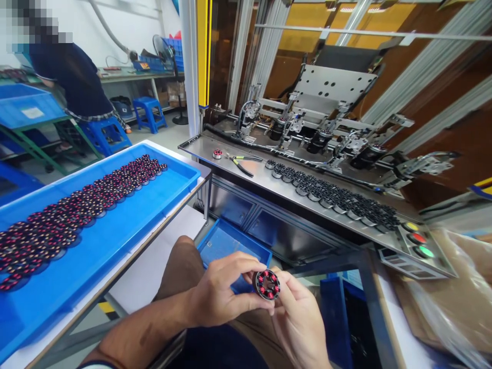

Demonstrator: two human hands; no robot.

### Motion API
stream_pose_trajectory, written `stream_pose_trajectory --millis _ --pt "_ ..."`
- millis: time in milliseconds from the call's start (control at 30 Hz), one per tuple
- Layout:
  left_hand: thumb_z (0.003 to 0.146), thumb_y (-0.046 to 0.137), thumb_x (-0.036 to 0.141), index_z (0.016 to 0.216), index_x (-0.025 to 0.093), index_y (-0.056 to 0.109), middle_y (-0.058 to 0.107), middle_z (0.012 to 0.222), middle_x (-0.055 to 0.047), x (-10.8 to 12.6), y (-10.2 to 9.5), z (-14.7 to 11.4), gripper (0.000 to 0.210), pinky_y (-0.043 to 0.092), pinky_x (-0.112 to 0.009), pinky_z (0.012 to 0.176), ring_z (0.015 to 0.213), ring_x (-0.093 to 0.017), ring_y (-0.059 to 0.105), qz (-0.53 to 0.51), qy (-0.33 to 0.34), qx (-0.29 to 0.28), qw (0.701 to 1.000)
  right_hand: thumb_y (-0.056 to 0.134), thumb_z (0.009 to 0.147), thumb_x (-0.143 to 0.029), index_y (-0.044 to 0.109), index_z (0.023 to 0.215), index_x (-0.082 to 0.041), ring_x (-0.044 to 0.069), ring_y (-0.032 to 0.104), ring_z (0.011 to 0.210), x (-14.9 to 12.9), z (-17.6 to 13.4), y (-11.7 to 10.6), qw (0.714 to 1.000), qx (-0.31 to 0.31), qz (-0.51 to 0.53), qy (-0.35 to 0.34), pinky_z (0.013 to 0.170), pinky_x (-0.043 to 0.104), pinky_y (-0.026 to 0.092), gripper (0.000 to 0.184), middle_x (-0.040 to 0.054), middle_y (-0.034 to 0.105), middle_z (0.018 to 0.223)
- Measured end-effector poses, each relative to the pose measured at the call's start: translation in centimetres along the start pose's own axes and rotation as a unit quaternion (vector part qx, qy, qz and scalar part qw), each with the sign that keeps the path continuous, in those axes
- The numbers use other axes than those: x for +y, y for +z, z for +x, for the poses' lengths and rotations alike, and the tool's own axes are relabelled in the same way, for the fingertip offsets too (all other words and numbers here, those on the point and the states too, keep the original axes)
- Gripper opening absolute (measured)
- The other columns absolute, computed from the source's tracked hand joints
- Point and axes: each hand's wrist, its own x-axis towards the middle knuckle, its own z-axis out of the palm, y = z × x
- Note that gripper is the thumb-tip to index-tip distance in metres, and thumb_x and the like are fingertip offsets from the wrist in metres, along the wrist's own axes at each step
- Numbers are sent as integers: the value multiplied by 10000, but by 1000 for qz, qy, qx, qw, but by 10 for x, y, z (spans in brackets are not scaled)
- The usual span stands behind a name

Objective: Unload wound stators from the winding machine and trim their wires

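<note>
Between both hands, above my lap, is a small round motor stator (266, 285) with red windings set in a dark ring. My left hand (226, 287) pinches its left side between thumb and fingers. On the right edge, the fingers of my right hand (295, 307) close against it; part of that grip is hidden. To the left, a long blue tray (169, 192) bears rows of similar stators (84, 205) with red windings. Rows of dark, unwound-looking cores (330, 192) stand on the metal bench (265, 179) ahead.
Pliers (242, 165) and one red-wound stator (217, 154) lie on the bench. Behind them stands a machine (326, 92) with several stations. Coloured push buttons (417, 238) are at right, near plastic-wrapped cardboard (461, 292). A blue bin (230, 241) sits below. A person (73, 77) sits at back left.
</note>
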Motion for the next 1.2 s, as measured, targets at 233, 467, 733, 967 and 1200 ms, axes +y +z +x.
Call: stream_pose_trajectory --millis 233,467,733,967,1200 --pt "822 728 291 1091 159 644 733 965 -119 0 -1 0 312 575 -311 808 887 -212 693 -19 4 -3 1000 785 745 -442 615 553 -156 92 445 501 0 1 1 1000 5 -17 6 457 211 380 384 -10 518 562" --pt "841 695 201 1120 181 639 713 1044 -126 -1 -2 -4 285 567 -358 886 985 -227 680 -26 6 -36 999 713 817 -449 617 603 -160 101 470 501 -1 -1 -7 995 7 -83 -55 461 230 417 372 -6 521 605" --pt "665 867 307 998 175 642 646 1104 -108 -7 6 -6 423 544 -348 912 1032 -231 666 -325 -179 -34 928 558 905 -115 639 777 -195 143 606 584 -34 -4 -18 841 -74 -389 -368 524 257 513 172 21 627 639" --pt "753 781 448 931 93 626 707 721 -75 -8 18 -4 426 560 -225 528 626 -183 722 -484 -350 -135 790 580 841 -33 622 977 -205 164 676 692 -46 -4 -31 755 -163 -455 -442 616 290 599 223 38 685 764" --pt "720 820 392 926 88 669 749 775 -93 2 12 -2 397 595 -249 589 670 -182 732 -438 -346 -80 826 744 827 -284 552 1269 -243 232 640 873 -41 -2 -39 849 -106 -343 -387 685 401 585 484 99 642 991"
